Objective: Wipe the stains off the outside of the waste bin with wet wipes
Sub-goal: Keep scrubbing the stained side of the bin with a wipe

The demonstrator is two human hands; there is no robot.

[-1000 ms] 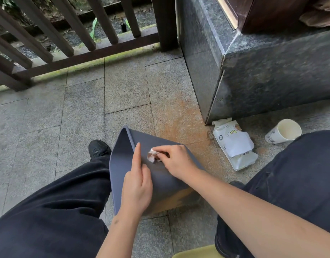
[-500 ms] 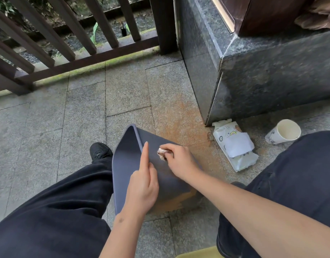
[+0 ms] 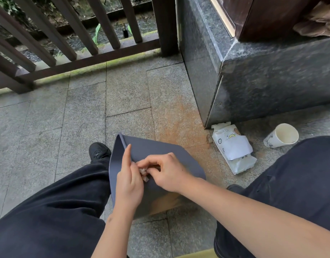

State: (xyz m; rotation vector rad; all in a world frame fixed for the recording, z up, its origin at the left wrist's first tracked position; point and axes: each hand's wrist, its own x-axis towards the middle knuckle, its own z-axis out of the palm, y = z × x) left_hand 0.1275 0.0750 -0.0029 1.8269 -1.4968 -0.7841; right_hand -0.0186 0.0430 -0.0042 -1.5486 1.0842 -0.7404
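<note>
The waste bin point(image 3: 160, 155) is laid on its side on the floor point(image 3: 48, 127) between the legs, so an outer wall faces up for wiping. It is steadied by the left hand point(image 3: 128, 181), index finger extended along the rim. A crumpled, soiled wet wipe point(image 3: 144, 174) is pinched in the curled fingers of the right hand point(image 3: 167, 170) and pressed against that wall. The wipe pack point(image 3: 234, 148) is kept near, beside a paper cup point(image 3: 282, 135).

We're in loose black trousers point(image 3: 48, 216), kind of a soft, slightly fuzzy fabric that wrinkles up around the knees, both legs covered all the way down. Black shoe point(image 3: 99, 151) with a rounded toe poking out of the left cuff. Both forearms are bare, no sleeves, no watch or rings on either hand.
</note>
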